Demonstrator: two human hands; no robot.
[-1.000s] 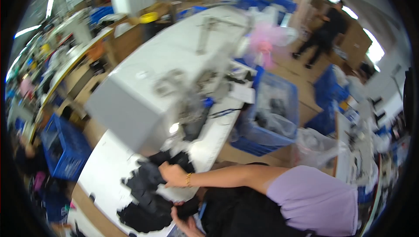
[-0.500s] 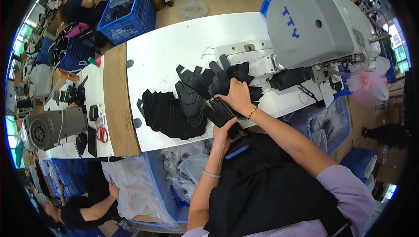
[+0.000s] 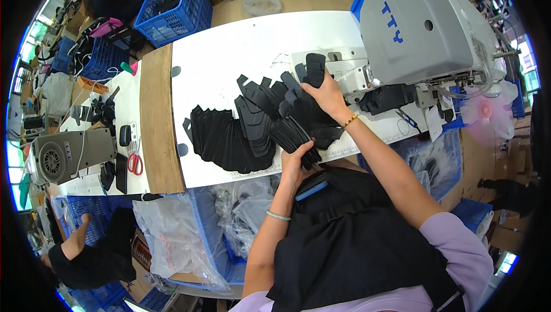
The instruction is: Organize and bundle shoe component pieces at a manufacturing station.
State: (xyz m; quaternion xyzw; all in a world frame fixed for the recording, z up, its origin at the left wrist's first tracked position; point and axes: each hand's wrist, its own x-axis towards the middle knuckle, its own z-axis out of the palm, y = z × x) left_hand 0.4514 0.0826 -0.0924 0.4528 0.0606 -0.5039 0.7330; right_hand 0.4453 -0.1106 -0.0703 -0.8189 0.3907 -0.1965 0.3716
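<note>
My left hand [image 3: 294, 161] is closed around a fanned stack of black fabric pieces [image 3: 287, 135] at the table's near edge. My right hand [image 3: 327, 95] grips a few black fabric pieces [image 3: 315, 70] by their lower part; their rounded ends stand up past my thumb, near the base of the grey sewing machine [image 3: 422, 25]. More black pieces lie loosely under and between my hands. To their left, a long overlapping row of black pieces [image 3: 221, 142] spreads over the white table [image 3: 229, 48]. Another black bundle [image 3: 387, 99] lies under the machine's head.
Dark snips [image 3: 407, 118] lie right of my hands. A blue crate with clear plastic bags [image 3: 244, 214] stands below the near edge. Left, past a wooden strip [image 3: 156, 117], are red-handled scissors [image 3: 135, 163] and a grey motor housing [image 3: 72, 157]. A co-worker [image 3: 94, 252] is at lower left.
My right hand has moved up and away from the stack, with a few black pieces in it. My left hand still holds the stack. The co-worker at lower left has shifted; the view has tilted slightly.
</note>
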